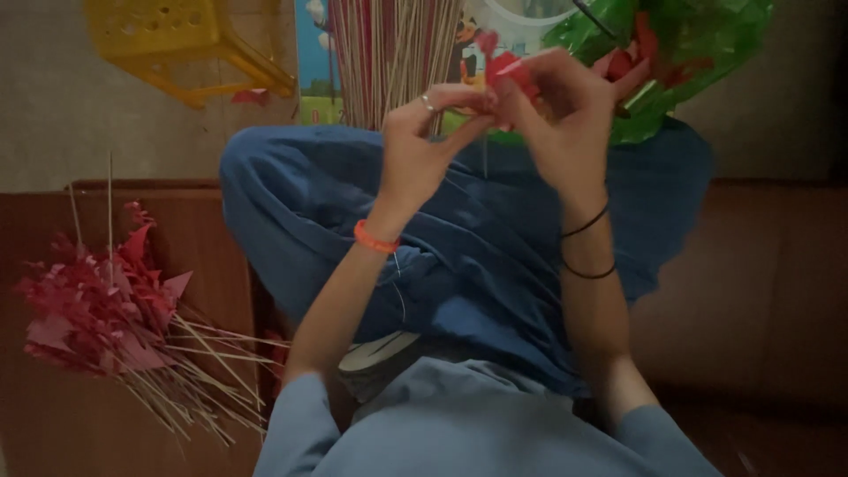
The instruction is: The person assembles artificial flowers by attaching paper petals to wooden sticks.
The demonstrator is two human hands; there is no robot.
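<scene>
Left hand (415,146) and right hand (565,119) fingertips pinching small red paper piece (508,71) onto thin bamboo stick (484,150); attaching step, steady pinch needed next.

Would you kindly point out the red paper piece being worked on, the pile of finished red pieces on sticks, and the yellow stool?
red paper piece (511,69), head view, its middle.
pile of finished red pieces on sticks (97,305), head view, red tops.
yellow stool (163,26), head view, seat.
</scene>
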